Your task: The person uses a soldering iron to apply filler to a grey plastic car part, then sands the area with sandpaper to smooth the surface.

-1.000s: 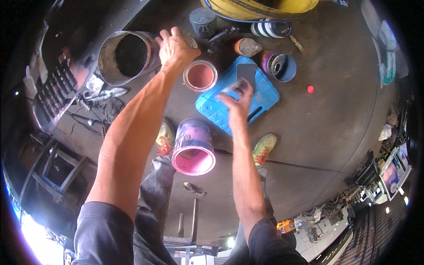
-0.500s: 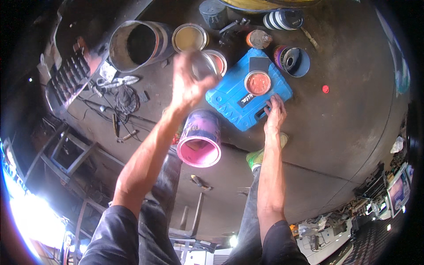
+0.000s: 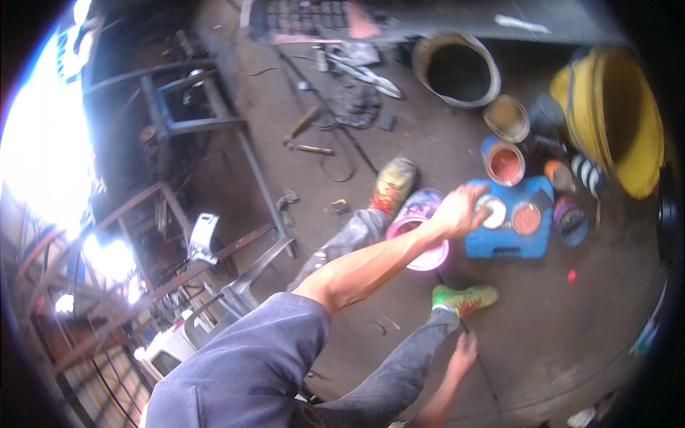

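Observation:
My left hand [image 3: 462,211] reaches across to the blue tool case [image 3: 505,247]. Its fingers and thumb curve round the near side of a small round can [image 3: 492,212] with a whitish top. Beside that can, on the case, sits an open tin of reddish paste [image 3: 526,219]. The pink-rimmed bucket [image 3: 428,258] lies under my left forearm, partly covered by it. My right hand [image 3: 466,349] hangs low by my right shoe, blurred, and its fingers cannot be made out clearly.
Beyond the case stand a tin with red contents [image 3: 505,165], a tan-topped can [image 3: 507,118], a large drum [image 3: 457,71] and a yellow tub [image 3: 621,121]. A purple can [image 3: 571,222] is right of the case. Hand tools [image 3: 307,132] and metal frames [image 3: 193,107] lie leftward.
My left hand has brought the round can from above the floor cans to the case. My right hand has left the case edge and dropped toward me. The view has turned.

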The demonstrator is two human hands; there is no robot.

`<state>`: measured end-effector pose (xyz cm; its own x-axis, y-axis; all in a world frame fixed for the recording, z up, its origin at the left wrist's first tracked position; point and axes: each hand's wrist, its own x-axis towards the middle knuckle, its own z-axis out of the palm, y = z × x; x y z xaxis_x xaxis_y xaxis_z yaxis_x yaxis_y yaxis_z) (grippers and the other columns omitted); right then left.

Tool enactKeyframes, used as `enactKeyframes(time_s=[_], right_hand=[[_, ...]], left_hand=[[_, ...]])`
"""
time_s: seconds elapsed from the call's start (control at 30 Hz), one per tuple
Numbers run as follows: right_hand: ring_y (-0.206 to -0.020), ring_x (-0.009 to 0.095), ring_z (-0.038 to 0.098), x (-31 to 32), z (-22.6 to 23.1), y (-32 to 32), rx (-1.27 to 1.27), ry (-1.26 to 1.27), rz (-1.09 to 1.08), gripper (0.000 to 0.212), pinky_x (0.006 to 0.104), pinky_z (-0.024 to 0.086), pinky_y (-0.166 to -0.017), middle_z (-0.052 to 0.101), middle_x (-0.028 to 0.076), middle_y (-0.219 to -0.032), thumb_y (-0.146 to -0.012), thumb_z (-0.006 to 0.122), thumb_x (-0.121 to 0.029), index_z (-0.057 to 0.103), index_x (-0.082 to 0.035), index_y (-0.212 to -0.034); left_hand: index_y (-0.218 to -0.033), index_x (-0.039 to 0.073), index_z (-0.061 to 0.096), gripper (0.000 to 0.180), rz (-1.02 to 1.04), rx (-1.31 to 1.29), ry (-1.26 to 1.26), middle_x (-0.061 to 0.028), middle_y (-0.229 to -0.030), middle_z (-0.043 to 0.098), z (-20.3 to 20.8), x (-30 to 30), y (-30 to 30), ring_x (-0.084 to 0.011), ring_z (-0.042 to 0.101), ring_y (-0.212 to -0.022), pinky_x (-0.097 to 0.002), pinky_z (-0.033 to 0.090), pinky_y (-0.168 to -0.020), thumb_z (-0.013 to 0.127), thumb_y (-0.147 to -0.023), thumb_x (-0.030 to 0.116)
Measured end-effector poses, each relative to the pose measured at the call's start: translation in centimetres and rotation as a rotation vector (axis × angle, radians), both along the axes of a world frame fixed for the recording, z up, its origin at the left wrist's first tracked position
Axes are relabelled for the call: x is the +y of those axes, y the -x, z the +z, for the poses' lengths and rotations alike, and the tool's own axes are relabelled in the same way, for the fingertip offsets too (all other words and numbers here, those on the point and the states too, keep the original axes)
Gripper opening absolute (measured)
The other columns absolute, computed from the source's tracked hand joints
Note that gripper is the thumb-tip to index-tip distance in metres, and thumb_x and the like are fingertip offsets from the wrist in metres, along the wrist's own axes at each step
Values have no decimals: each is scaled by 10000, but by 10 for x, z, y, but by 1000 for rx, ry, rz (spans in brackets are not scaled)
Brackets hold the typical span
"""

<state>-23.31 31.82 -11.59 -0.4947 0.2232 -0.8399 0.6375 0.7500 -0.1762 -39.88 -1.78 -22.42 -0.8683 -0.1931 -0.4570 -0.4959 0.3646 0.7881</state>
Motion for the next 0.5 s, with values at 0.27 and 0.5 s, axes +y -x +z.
enactKeyframes(time_s=[0.27, 0.5], right_hand=[[-1173, 434, 581, -9, 129, -115, -561, -218, 371, 726, 460, 421, -1034, 603, 299, -1246, -875, 648, -477, 531, 91, -1310], [-1156, 426, 597, -76, 143, -69, -690, -314, 552, 721, 459, 427, -1028, 621, 283, -1229, -863, 669, -467, 533, 77, -1317]], left_hand=[[-1354, 53, 534, 611, -142, -1006, 176, -217, -1261, 621, 75, -166, -204, -339, 580, -1206, -426, 480, -1005, 616, -813, 324], [-1257, 18, 585, 549, -42, -1160, 3, -237, -1197, 645, 71, -190, -234, -385, 615, -1130, -457, 484, -985, 525, -886, 418]])
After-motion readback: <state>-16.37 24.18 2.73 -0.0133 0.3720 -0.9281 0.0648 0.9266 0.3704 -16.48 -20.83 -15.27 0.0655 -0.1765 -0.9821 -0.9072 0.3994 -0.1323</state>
